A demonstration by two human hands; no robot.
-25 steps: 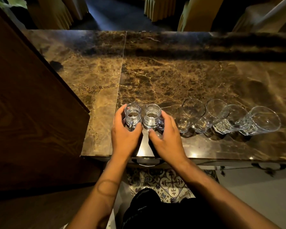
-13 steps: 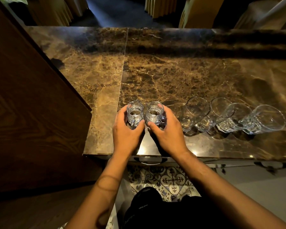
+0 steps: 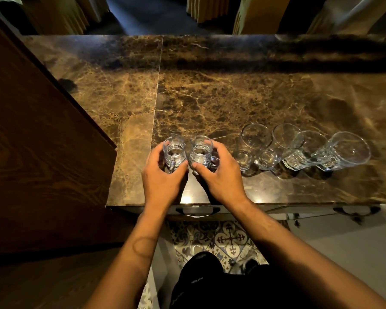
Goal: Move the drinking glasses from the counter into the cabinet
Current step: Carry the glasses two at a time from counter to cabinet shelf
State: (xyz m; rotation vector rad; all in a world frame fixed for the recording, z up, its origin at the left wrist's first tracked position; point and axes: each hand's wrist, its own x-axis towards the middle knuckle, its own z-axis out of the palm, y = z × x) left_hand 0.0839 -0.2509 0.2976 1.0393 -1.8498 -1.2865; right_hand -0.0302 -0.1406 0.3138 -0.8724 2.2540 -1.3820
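Two small clear glass mugs stand side by side near the front edge of the brown marble counter (image 3: 210, 97). My left hand (image 3: 162, 179) grips the left mug (image 3: 173, 150), thumb on its near side, fingers round its left. My right hand (image 3: 218, 175) grips the right mug (image 3: 200, 150) the same way from the right. To the right stands a row of several taller clear drinking glasses, from a plain one (image 3: 250, 146) to a faceted one (image 3: 343, 152) at the end.
A dark wooden cabinet side (image 3: 42, 152) rises at the left, against the counter's left end. Drawer handles (image 3: 197, 211) show under the counter's front edge. Patterned floor tiles (image 3: 227, 239) lie below. Draped chairs (image 3: 259, 14) stand beyond the counter.
Both hands have stayed wrapped round the two small mugs. The view has shifted slightly; the mugs and the row of glasses look unmoved on the counter.
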